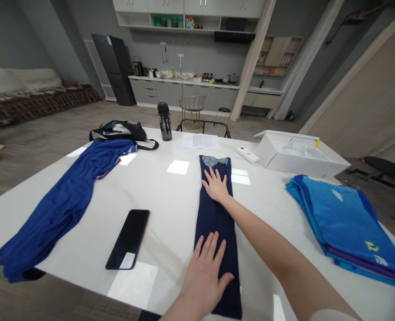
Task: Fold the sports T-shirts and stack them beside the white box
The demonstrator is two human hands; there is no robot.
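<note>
A dark navy garment (213, 218), folded into a long narrow strip, lies lengthwise on the white table (170, 200). A patch of grey-blue patterned cloth shows at its far end. My left hand (205, 276) rests flat on the near part of the strip, fingers spread. Farther up, my right hand (216, 185) presses flat just below the patterned end, its fingers apart as well. Neither hand grips the cloth. To the left of the strip lies a black smartphone (128, 240), screen up.
A blue shirt (67, 191) sprawls along the left edge beside a black waist bag (124, 130). Behind stand a water bottle (164, 122) and papers (200, 141). On the right are a white device (247, 154), an open white box (300, 158) and folded blue clothes (351, 223).
</note>
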